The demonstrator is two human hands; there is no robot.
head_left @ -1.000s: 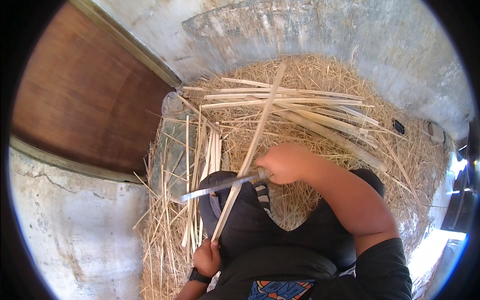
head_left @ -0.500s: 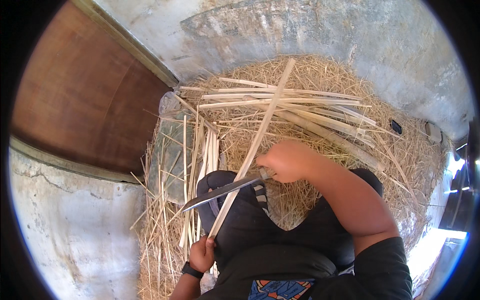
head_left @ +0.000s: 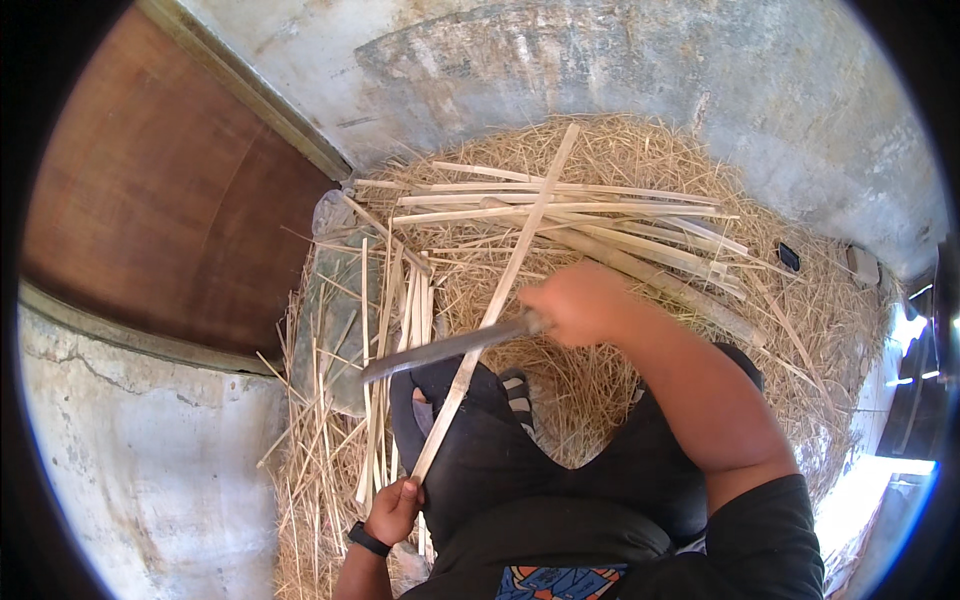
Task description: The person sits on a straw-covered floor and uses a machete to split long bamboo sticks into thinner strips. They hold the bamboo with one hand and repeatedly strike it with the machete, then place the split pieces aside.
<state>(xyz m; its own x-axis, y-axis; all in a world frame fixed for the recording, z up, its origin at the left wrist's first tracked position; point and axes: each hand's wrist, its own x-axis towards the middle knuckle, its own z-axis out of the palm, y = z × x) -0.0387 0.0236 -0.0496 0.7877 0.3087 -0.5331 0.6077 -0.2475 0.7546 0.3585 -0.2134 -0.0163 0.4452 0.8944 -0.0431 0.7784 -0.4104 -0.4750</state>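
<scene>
The right hand (head_left: 580, 300) is clenched around the handle of a long knife (head_left: 450, 348), its grey blade running out toward 9 o'clock and slightly down, crossing over a pale bamboo strip (head_left: 500, 290). That strip slants from about 12 o'clock, up over the straw, down to 7 o'clock, where the left hand (head_left: 392, 510) has its grip closed on the lower end, low in the view beside the person's knee. A dark watch (head_left: 367, 539) sits on the left wrist. The blade meets the strip near the middle of the view, just above the black trousers (head_left: 500, 470); whether the edge bites into it cannot be told. A bundle of split bamboo slats (head_left: 600, 215) lies crosswise at 1 o'clock on a heap of straw (head_left: 800, 330), and more thin strips (head_left: 400, 310) lie lengthwise at 9 o'clock of the knife. A brown wooden panel (head_left: 160, 200) stands at 10 o'clock, a rough concrete wall (head_left: 700, 80) at 12
</scene>
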